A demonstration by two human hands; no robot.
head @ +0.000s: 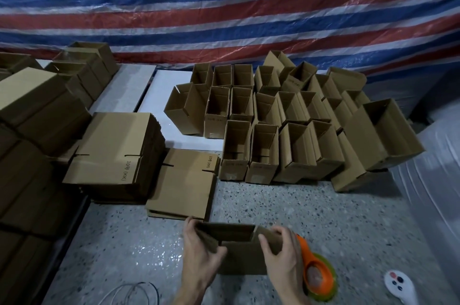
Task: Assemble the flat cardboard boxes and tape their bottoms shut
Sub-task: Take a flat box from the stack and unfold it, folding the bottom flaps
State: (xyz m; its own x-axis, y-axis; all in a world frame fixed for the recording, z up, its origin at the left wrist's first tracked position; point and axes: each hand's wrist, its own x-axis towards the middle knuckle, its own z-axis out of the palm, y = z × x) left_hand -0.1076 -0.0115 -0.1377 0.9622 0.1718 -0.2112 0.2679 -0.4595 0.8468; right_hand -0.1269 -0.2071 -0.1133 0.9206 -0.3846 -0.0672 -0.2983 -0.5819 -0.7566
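Appearing low at the centre of the frame, a cardboard box (242, 258) is held at both ends. The fingers of the left hand (201, 251) are curled round its left edge, and those of the right hand (282, 253) round its right flap. An orange tape dispenser (317, 273) is seen just right of that hand. "10호 (KK)" is printed on the flat boxes (112, 145) stacked at centre left. Assembled boxes (260, 171) are massed at centre right, their labels too blurred to be read.

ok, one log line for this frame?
step: folding | left hand: grips box left end | right hand: grips right end | tape dispenser: by right wrist | open boxes: rows beyond
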